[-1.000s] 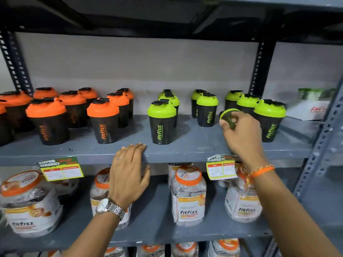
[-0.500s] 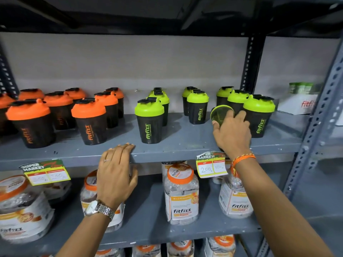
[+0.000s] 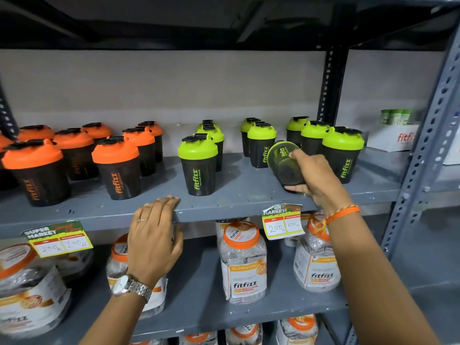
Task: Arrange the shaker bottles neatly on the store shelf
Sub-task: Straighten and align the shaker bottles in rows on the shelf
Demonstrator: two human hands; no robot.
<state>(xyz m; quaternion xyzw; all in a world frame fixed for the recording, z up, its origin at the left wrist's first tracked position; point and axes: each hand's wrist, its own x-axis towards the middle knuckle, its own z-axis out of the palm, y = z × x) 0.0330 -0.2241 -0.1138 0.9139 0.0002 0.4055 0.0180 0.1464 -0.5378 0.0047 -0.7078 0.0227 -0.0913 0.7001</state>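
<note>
The right hand (image 3: pixel 316 180) is closed round a tilted shaker (image 3: pixel 285 163), thumb under its lower end and fingers over the top, so the bottle leans with its green-rimmed end toward the camera, low over the shelf (image 3: pixel 239 205) and in the gap between the middle pair of green bottles (image 3: pixel 261 145) and the right-hand group (image 3: pixel 342 153). Whether its lower end touches the shelf is hidden by the hand. The left hand (image 3: pixel 154 235) holds nothing; it lies flat with its fingertips on the shelf's front edge, apparently as a brace. The main risk, as I judge it, is crowding: the slot is tight, and as the shaker swings upright it or the knuckles could clip the front right bottle just beside the hand and topple it into its neighbours behind. A second risk is the grip itself (the hold is at the ends of a smooth, tapered body), so a quick turn of the wrist could let it slip and roll toward the edge, above the jars (image 3: pixel 244 260) below. Setting it down crooked would also leave the front row uneven against the lone green bottle (image 3: pixel 198 165) and the orange bottles (image 3: pixel 117 168) further left.
</note>
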